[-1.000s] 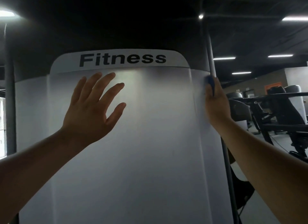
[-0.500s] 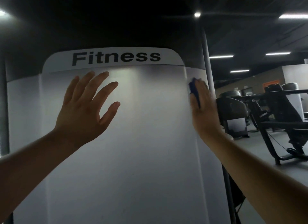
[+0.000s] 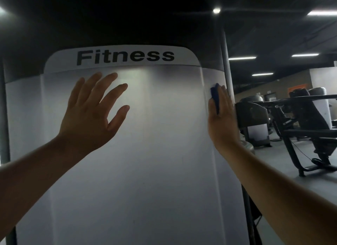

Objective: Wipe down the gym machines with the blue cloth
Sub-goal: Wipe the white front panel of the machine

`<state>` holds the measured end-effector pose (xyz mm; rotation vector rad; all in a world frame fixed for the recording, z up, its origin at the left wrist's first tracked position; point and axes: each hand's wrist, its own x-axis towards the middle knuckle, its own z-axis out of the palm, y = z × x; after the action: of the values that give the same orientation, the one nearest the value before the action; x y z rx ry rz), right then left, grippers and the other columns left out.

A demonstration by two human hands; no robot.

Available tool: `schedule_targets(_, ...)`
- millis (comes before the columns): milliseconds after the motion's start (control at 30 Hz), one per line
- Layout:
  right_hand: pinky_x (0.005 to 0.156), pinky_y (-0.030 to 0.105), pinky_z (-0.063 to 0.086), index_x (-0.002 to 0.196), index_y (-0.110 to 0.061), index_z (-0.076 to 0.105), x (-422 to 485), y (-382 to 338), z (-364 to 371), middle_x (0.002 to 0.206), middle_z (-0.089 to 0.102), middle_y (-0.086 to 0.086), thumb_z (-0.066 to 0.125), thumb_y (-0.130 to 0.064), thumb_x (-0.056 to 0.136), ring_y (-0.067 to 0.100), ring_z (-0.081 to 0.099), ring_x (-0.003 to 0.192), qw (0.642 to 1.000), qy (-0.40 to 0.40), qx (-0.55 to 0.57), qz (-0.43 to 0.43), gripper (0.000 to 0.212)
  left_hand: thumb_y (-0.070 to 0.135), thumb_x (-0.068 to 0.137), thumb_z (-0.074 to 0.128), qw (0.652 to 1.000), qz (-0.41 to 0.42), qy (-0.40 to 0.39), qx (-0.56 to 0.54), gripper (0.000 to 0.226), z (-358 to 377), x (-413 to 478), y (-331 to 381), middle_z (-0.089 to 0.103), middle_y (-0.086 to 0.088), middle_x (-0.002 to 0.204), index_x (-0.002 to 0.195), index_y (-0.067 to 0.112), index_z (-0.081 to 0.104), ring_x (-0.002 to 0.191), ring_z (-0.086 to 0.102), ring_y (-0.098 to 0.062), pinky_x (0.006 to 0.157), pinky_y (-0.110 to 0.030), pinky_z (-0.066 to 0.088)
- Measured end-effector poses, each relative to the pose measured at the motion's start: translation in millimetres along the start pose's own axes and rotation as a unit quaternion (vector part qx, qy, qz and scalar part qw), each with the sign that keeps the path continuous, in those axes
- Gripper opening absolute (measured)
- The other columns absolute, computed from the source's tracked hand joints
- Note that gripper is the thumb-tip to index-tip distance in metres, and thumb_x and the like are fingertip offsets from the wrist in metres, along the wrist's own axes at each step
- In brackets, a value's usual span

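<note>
- Directly ahead stands a gym machine's tall white shroud panel (image 3: 136, 162). Its rounded top band carries the black word "Fitness" (image 3: 125, 57).
- The left hand (image 3: 91, 115) is raised in front of the upper left part of the panel, back of the hand toward the camera. Its fingers (image 3: 109, 78) are straight and spread apart, holding nothing. Whether the palm touches the panel cannot be told from this angle.
- The right hand (image 3: 221, 120) lies flat against the panel's narrow right-hand side face, just below the top corner. Its fingers (image 3: 225, 95) are straight, close together and pointing up.
- The blue cloth (image 3: 215, 97) is pressed between that right hand and the side face. Only a dark blue strip of it shows, along the hand's inner edge and near the fingertips; the rest is hidden under the palm.
- A grey upright post (image 3: 226, 66) rises just behind the right hand, close beside the panel's right edge.
- Both bare forearms reach in from the lower corners of the view.
- Well apart to the right, across a grey floor (image 3: 273, 175), stand several black exercise machines (image 3: 310, 124) with padded seats and angled frames.
- Long strip lights (image 3: 321, 13) glow on the dark ceiling, and a soft bright patch reflects on the panel near the left fingertips.
</note>
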<state>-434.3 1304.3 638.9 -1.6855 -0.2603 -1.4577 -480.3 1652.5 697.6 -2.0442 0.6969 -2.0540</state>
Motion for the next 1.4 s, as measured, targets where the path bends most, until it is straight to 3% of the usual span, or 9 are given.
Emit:
schedule_targets(133,0.135,0.048,0.023,0.171,-0.034,0.025,-16.6,-1.5,4.8,0.177,0.023,-0.016,0.039,-0.041,0.119,0.007,0.015,0.165,0.984,-0.064,-0.045,-0.159,0.054,0.052,0.112,0.045,1.000,0.000,0.000,0.002,0.060,-0.5,-0.2,-1.1,0.041,-0.013,0.171,0.159,0.017,0.052,0.162,0.032,-0.038,0.133,-0.062,0.020)
schedule_targets(300,0.134,0.051,0.023,0.170,-0.037,0.028,-14.1,6.0,2.5,0.175,0.028,-0.015,0.033,-0.050,0.117,0.007,0.019,0.164,0.999,0.023,0.012,0.021,0.054,0.050,0.114,0.045,1.000,-0.001,0.001,0.005,0.058,-1.8,-2.0,2.2,0.041,-0.013,0.171,0.160,0.017,0.051,0.162,0.032,-0.038,0.133,-0.063,0.020)
schedule_targets(600,0.136,0.050,0.017,0.172,-0.038,0.023,-52.8,-12.1,12.8,0.178,0.020,-0.018,0.036,-0.044,0.119,0.006,0.007,0.166,0.999,-0.003,-0.025,-0.019,0.055,0.051,0.114,0.043,1.000,-0.005,-0.001,0.007,0.058,0.0,-4.3,3.3,0.038,-0.011,0.173,0.161,0.020,0.050,0.163,0.029,-0.036,0.133,-0.062,0.018)
schedule_targets(733,0.136,0.051,0.019,0.172,-0.034,0.024,-61.9,-8.7,12.7,0.179,0.019,-0.015,0.043,-0.037,0.119,0.010,0.005,0.167,0.975,-0.077,-0.087,-0.192,0.056,0.053,0.114,0.042,1.000,-0.008,-0.003,0.007,0.058,1.3,-5.1,2.9,0.038,-0.010,0.174,0.161,0.021,0.050,0.164,0.028,-0.035,0.133,-0.062,0.018)
schedule_targets(867,0.136,0.052,0.017,0.171,-0.041,0.022,-64.8,-22.4,15.3,0.179,0.017,-0.019,0.038,-0.041,0.119,0.007,0.004,0.167,0.997,-0.037,-0.033,-0.059,0.054,0.053,0.114,0.042,1.000,-0.008,-0.004,0.005,0.058,0.2,-5.0,2.9,0.037,-0.009,0.174,0.162,0.021,0.050,0.164,0.028,-0.035,0.133,-0.062,0.018)
schedule_targets(1033,0.134,0.055,0.021,0.171,-0.031,0.027,-92.1,-10.7,18.5,0.179,0.020,-0.011,0.046,-0.035,0.118,0.018,0.010,0.168,0.934,-0.130,-0.127,-0.306,0.056,0.052,0.114,0.042,1.000,-0.006,-0.002,0.005,0.057,0.3,-7.5,1.8,0.038,-0.009,0.174,0.162,0.021,0.050,0.164,0.028,-0.035,0.133,-0.062,0.018)
schedule_targets(1167,0.134,0.055,0.020,0.171,-0.039,0.020,-88.3,-21.4,21.3,0.179,0.018,-0.016,0.039,-0.040,0.119,0.011,0.005,0.168,0.994,-0.046,-0.052,-0.084,0.055,0.051,0.115,0.043,1.000,-0.005,0.004,0.009,0.056,-1.2,-7.3,2.8,0.039,-0.009,0.173,0.161,0.021,0.051,0.164,0.029,-0.036,0.133,-0.061,0.019)
schedule_targets(1300,0.135,0.054,0.020,0.170,-0.030,0.027,-112.6,-22.7,30.1,0.179,0.023,-0.008,0.049,-0.035,0.117,0.021,0.011,0.168,0.914,-0.160,-0.140,-0.345,0.058,0.052,0.115,0.042,1.000,-0.005,0.006,0.010,0.056,-0.1,-7.5,1.5,0.039,-0.010,0.173,0.161,0.021,0.051,0.163,0.030,-0.036,0.133,-0.061,0.019)
schedule_targets(1400,0.134,0.053,0.022,0.170,-0.031,0.029,-105.1,-26.6,28.5,0.179,0.024,-0.011,0.048,-0.036,0.117,0.016,0.012,0.168,0.951,-0.107,-0.122,-0.264,0.057,0.051,0.115,0.043,1.000,-0.004,0.011,0.009,0.055,0.0,-9.8,1.8,0.040,-0.010,0.172,0.161,0.020,0.052,0.163,0.031,-0.036,0.133,-0.061,0.019)
